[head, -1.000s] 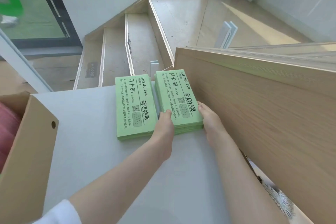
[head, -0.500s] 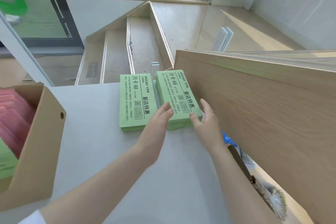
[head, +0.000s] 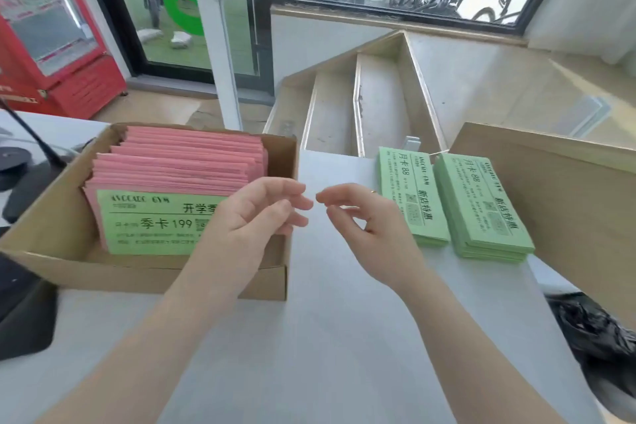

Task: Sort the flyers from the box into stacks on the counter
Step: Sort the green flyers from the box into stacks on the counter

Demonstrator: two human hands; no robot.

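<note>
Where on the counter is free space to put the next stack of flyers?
Bare counter lies between the cardboard box and the two green stacks, and widens toward the person. By the wooden panel it is crowded.

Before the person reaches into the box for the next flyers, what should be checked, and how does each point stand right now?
1. Left hand free: ok, fingers loosely curled, holding nothing.
2. Right hand free: ok, holding nothing.
3. Brown cardboard box open and near: ok.
4. Green flyer in front of the pink flyers in the box, reachable: ok.
5. Two green flyer stacks tidy on the white counter: ok.
6. Number of flyers left: cannot tell.
</note>
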